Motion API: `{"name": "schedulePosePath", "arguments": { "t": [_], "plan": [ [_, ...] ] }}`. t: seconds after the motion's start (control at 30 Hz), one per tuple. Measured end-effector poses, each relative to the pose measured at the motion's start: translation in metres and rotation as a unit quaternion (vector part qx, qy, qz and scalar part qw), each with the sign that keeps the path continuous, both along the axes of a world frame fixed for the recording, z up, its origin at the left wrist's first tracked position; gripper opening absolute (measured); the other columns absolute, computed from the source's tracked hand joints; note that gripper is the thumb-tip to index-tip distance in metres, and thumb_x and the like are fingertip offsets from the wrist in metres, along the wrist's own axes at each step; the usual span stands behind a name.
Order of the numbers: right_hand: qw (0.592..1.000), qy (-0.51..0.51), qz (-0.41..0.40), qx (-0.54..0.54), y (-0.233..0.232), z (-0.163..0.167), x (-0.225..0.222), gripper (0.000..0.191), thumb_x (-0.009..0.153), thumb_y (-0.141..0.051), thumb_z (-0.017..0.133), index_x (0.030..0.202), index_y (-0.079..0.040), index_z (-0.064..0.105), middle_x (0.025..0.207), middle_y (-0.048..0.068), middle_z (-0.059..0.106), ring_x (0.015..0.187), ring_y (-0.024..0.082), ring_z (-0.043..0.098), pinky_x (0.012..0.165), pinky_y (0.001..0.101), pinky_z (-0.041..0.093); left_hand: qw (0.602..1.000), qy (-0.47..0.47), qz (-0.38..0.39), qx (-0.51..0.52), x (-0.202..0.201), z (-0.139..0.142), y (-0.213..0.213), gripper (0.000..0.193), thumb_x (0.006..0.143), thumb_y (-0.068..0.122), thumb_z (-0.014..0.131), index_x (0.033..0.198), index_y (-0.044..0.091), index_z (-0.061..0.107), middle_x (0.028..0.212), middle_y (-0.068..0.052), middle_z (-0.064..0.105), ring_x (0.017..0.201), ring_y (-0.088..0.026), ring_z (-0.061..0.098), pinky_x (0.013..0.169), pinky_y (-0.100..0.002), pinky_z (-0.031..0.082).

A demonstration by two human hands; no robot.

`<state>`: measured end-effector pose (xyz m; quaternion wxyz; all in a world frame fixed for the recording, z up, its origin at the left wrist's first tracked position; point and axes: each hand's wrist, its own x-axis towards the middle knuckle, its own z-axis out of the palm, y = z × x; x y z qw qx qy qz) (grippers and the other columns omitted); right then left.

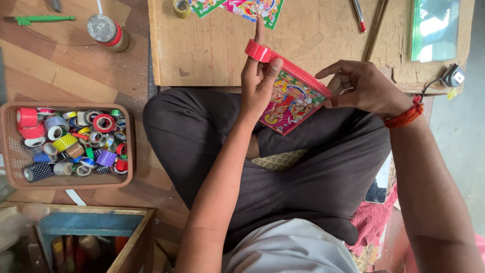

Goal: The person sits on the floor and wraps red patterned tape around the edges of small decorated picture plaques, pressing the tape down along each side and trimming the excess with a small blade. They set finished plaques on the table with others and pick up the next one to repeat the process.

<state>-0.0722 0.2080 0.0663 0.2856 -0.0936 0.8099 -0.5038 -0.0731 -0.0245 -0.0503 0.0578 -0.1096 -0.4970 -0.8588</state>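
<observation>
My left hand (260,76) holds up a colourful picture card (290,101) above my lap, thumb on its upper corner and index finger pointing up. A strip of red dotted tape (283,63) runs along the card's top edge, looped at the left end over my fingers. My right hand (361,88) pinches the tape's other end at the card's right corner. A red thread band circles my right wrist (404,116).
A low wooden board (217,50) in front carries more picture cards (252,9), a tape roll (182,7), a pen (358,15) and a plastic sleeve (435,28). A brown basket (129,151) of several tape rolls sits left. A wooden box (136,237) is below it.
</observation>
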Motion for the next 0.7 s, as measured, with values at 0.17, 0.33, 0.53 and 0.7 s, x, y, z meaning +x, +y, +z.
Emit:
{"name": "schedulePosePath", "arguments": {
  "t": [0.17,0.33,0.53,0.7],
  "plan": [
    [0.998,0.001,0.044,0.044,-0.024,-0.007,-0.033,0.058,0.073,0.001,0.083,0.129,0.003,0.065,0.07,0.006,0.069,0.065,0.007,0.065,0.056,0.022,0.047,1.0,0.015,-0.015,-0.017,0.003,0.003,-0.004,0.068,0.114,0.023,0.063,0.166,0.012,0.02,0.1,0.004,0.049,0.089,-0.006,0.044,0.087,-0.02,0.042],
    [0.998,0.016,0.035,-0.046,-0.068,-0.024,-0.061,0.044,0.082,-0.004,0.083,0.122,0.006,0.066,0.07,0.004,0.067,0.06,0.004,0.059,0.055,0.0201,0.039,0.998,-0.025,-0.053,0.032,0.006,0.016,-0.01,0.07,0.113,0.025,0.059,0.169,0.012,0.02,0.103,0.003,0.054,0.093,-0.007,0.048,0.088,-0.021,0.045],
    [0.995,0.088,-0.02,0.038,-0.079,-0.003,-0.028,0.035,0.093,-0.015,0.085,0.118,0.006,0.072,0.075,0.002,0.064,0.065,0.003,0.054,0.055,0.0216,0.04,0.994,-0.046,-0.074,0.065,0.014,0.033,-0.028,0.072,0.112,0.022,0.06,0.17,0.009,0.02,0.1,0.002,0.056,0.092,-0.006,0.052,0.093,-0.021,0.045],
    [0.995,0.082,-0.059,0.009,-0.078,0.02,0.013,0.061,0.08,-0.011,0.088,0.134,-0.003,0.061,0.101,0.007,0.073,0.08,0.009,0.067,0.064,0.0204,0.052,0.994,-0.05,-0.049,0.088,0.025,0.04,-0.021,0.092,0.094,0.0,0.073,0.166,0.011,0.016,0.102,0.003,0.054,0.09,-0.006,0.054,0.083,-0.024,0.05]
  ]
}}
